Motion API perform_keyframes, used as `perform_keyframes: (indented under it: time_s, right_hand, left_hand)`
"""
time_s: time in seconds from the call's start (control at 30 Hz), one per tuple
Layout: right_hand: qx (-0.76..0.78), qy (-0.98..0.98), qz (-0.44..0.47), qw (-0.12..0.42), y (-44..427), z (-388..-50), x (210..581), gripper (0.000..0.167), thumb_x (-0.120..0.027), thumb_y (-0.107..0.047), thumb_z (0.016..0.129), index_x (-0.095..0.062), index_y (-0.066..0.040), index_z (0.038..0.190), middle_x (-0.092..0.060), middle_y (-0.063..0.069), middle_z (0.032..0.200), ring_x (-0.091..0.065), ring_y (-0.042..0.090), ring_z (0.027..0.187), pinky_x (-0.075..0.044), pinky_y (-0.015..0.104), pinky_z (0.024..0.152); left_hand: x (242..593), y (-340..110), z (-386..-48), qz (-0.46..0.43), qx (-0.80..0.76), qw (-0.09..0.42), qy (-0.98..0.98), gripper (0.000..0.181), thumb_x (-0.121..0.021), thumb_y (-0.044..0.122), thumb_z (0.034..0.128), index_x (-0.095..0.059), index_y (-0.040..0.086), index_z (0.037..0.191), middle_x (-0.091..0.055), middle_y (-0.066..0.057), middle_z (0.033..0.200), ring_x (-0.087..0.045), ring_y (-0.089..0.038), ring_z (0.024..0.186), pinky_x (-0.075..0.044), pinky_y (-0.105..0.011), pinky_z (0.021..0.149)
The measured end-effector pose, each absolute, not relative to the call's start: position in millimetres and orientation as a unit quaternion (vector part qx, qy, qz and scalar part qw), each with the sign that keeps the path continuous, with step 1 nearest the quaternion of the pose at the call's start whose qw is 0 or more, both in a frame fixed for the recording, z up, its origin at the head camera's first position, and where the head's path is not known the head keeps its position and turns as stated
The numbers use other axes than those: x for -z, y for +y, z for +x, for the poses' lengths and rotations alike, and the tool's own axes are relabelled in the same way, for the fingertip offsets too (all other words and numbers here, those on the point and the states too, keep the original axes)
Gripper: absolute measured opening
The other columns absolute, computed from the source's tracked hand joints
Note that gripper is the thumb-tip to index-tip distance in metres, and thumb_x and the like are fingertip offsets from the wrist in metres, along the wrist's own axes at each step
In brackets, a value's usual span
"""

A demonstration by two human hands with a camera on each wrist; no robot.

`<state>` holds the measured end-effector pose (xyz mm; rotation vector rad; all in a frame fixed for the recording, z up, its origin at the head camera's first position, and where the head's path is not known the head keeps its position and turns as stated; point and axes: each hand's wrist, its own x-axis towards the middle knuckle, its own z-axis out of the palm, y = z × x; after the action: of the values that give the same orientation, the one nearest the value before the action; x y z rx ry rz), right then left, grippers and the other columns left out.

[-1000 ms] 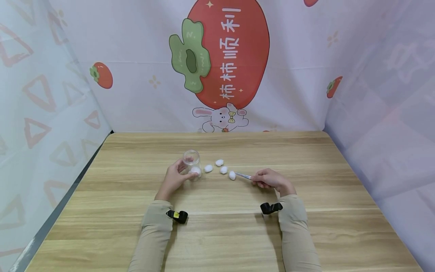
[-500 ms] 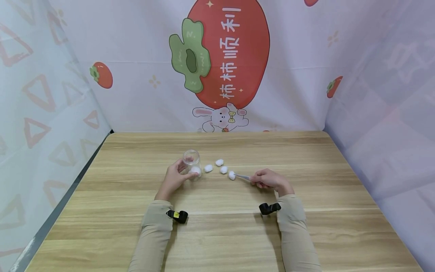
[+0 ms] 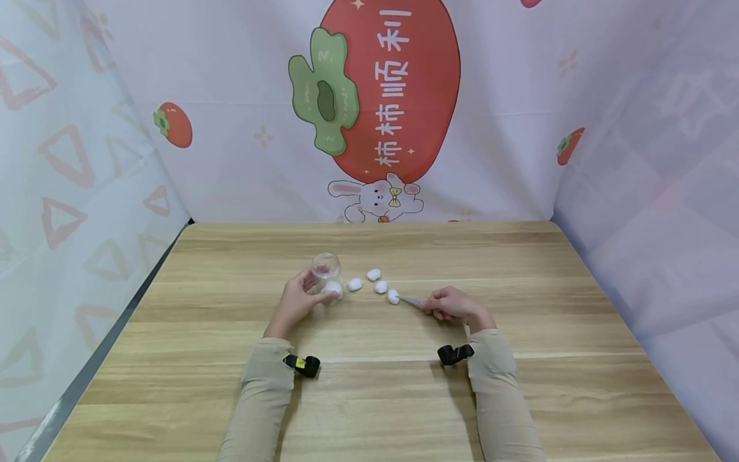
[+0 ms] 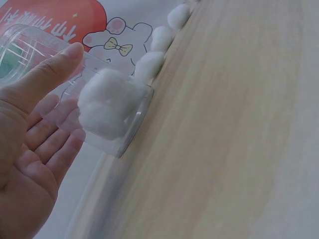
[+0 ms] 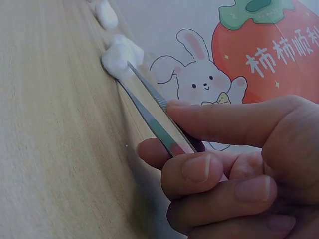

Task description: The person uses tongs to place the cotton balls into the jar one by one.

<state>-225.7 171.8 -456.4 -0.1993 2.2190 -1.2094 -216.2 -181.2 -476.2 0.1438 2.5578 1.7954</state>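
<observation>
My left hand (image 3: 296, 303) grips a clear plastic jar (image 4: 65, 64) that stands upright on the table, thumb on the near side and fingers behind. White cotton balls (image 4: 107, 104) lie at the jar's bottom. My right hand (image 3: 453, 303) holds metal tweezers (image 5: 152, 117) between thumb and fingers, pointing left. Their two tips are spread apart and reach the nearest loose cotton ball (image 5: 117, 62); whether they squeeze it I cannot tell. In the head view this ball (image 3: 393, 296) is the rightmost of several lying in a loose group right of the jar.
The other loose cotton balls (image 3: 381, 287) lie between the jar and the tweezers on the wooden table (image 3: 369, 398). A printed cloth (image 3: 231, 173) hangs behind the table's far edge. Black wrist cameras (image 3: 303, 366) sit on both sleeves.
My right hand has shifted slightly left, bringing the tweezer tips from the rightmost cotton ball's edge onto it. The left hand and the jar have stayed in place.
</observation>
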Motion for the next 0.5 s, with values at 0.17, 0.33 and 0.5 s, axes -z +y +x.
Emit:
perform_keyframes:
  time_s: [0.17, 0.33, 0.5]
  right_hand:
    - [0.454, 0.837, -0.076, 0.295, 170.6, -225.6, 457.0, 0.027, -0.057, -0.021, 0.096, -0.060, 0.004, 0.086, -0.045, -0.007, 0.055, -0.033, 0.003, 0.045, -0.027, 0.014, 0.040]
    - [0.453, 0.838, -0.073, 0.296, 169.9, -226.3, 458.1, 0.025, -0.056, -0.019, 0.097, -0.060, 0.002, 0.085, -0.045, -0.007, 0.055, -0.034, 0.004, 0.046, -0.027, 0.014, 0.040]
    - [0.452, 0.838, -0.075, 0.297, 169.8, -227.4, 459.5, 0.024, -0.054, -0.017, 0.098, -0.060, 0.002, 0.084, -0.045, -0.006, 0.055, -0.034, 0.005, 0.045, -0.027, 0.015, 0.041]
  left_hand:
    - [476.5, -181.3, -216.7, 0.048, -0.579, 0.006, 0.814, 0.072, -0.084, 0.018, 0.0736, -0.050, 0.001, 0.134, -0.053, -0.023, 0.141, -0.051, -0.035, 0.134, -0.044, -0.041, 0.115]
    - [478.2, -181.8, -218.1, 0.047, -0.582, 0.006, 0.812, 0.072, -0.084, 0.019, 0.0734, -0.050, 0.001, 0.134, -0.052, -0.023, 0.141, -0.050, -0.034, 0.134, -0.043, -0.040, 0.116]
    - [479.8, -182.0, -219.0, 0.050, -0.584, 0.008, 0.811, 0.071, -0.083, 0.016, 0.0744, -0.050, 0.001, 0.135, -0.052, -0.022, 0.142, -0.049, -0.033, 0.135, -0.042, -0.039, 0.117]
